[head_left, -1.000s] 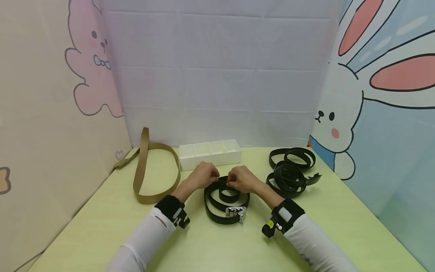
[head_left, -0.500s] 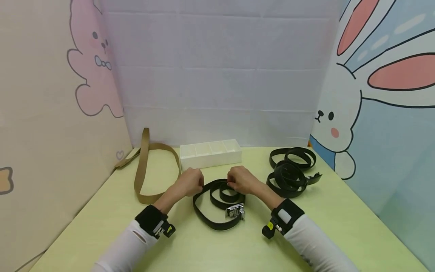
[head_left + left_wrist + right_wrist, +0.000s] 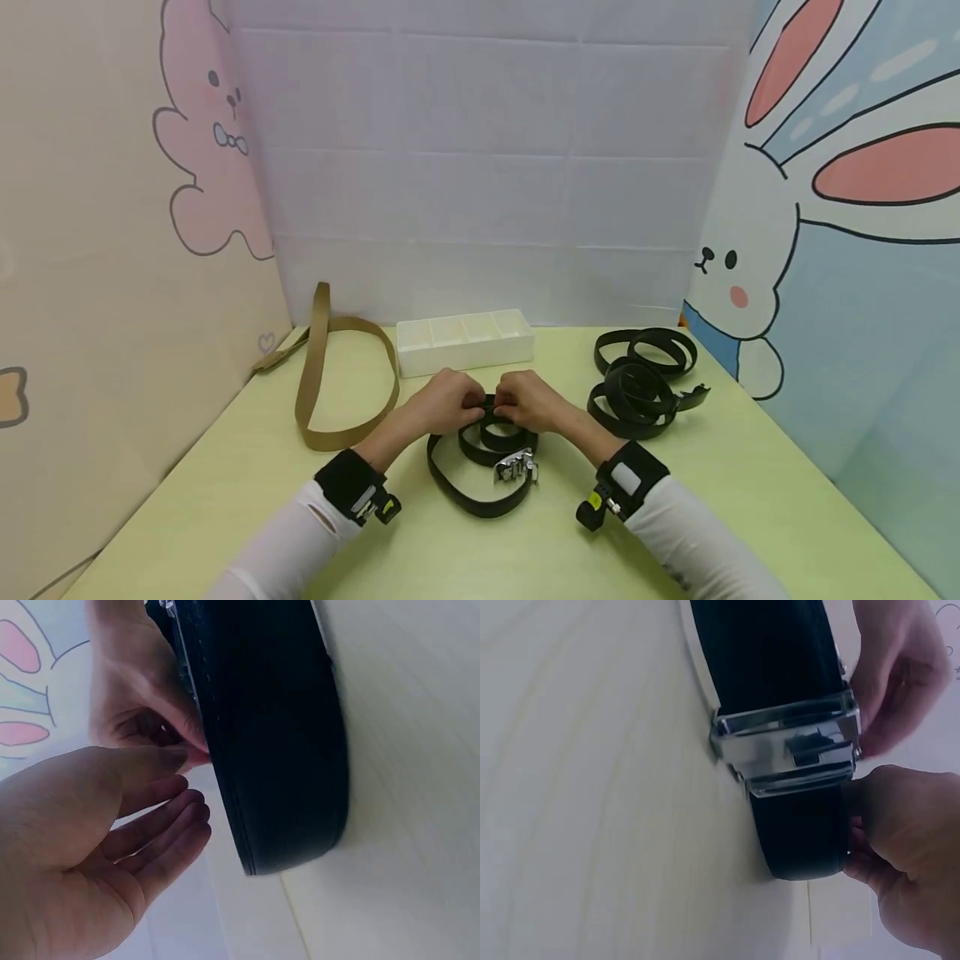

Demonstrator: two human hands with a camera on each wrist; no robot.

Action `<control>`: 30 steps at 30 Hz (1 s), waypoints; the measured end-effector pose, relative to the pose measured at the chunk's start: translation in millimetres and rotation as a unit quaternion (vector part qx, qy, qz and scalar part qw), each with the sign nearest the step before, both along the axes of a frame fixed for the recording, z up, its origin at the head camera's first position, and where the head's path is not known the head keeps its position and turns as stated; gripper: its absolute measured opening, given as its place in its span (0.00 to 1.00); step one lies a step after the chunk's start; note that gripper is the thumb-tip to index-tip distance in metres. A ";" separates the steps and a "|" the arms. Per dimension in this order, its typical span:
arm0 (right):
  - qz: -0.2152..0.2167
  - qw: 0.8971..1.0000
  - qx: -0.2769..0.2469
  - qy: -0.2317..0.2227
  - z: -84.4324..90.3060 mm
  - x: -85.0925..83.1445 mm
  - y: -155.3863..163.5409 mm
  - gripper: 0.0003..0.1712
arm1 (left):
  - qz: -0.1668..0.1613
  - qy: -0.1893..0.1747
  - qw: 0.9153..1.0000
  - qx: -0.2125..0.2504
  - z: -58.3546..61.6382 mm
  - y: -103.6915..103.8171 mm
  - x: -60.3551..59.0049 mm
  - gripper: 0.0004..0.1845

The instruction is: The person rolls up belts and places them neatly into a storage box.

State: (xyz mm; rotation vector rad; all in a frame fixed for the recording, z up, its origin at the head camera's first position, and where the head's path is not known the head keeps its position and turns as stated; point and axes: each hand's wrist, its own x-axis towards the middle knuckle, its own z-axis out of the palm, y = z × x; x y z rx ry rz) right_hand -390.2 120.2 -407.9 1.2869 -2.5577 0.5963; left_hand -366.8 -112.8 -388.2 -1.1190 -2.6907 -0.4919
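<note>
A black belt point(image 3: 480, 467) with a silver buckle point(image 3: 516, 468) lies loosely coiled on the yellow-green table point(image 3: 225, 500). Both hands meet at the far side of its inner coil. My left hand point(image 3: 467, 403) pinches the strap there, and my right hand point(image 3: 504, 407) grips it right beside. In the right wrist view the buckle point(image 3: 791, 746) sits on the strap point(image 3: 765, 652), with my right hand point(image 3: 855, 851) curled round the belt's edge. In the left wrist view my left hand point(image 3: 176, 780) has its thumb at the edge of the belt point(image 3: 277, 750), its other fingers loosely curled.
A white divided box point(image 3: 463, 340) stands just behind the hands. A tan belt point(image 3: 330, 383) lies looped at the back left. Several coiled black belts point(image 3: 641, 379) lie at the back right. Cartoon-printed walls close the table on three sides.
My left hand swung out left, widening the outer loop, then came back to the inner coil beside my right hand. The coil and buckle shifted slightly toward me.
</note>
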 end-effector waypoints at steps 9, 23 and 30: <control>-0.022 0.999 -0.018 -0.029 2.0 5.1 -4.5 0.03 | 0.037 -0.024 0.999 0.007 -3.2 19.9 -20.2 0.07; -0.033 0.999 -0.008 -0.019 0.8 5.1 3.4 0.03 | 0.061 -0.045 0.997 0.004 -7.1 20.6 -18.3 0.06; -0.026 0.999 -0.014 -0.024 -2.9 5.3 3.9 0.03 | -0.001 -0.026 0.999 0.020 -40.1 12.5 -55.5 0.05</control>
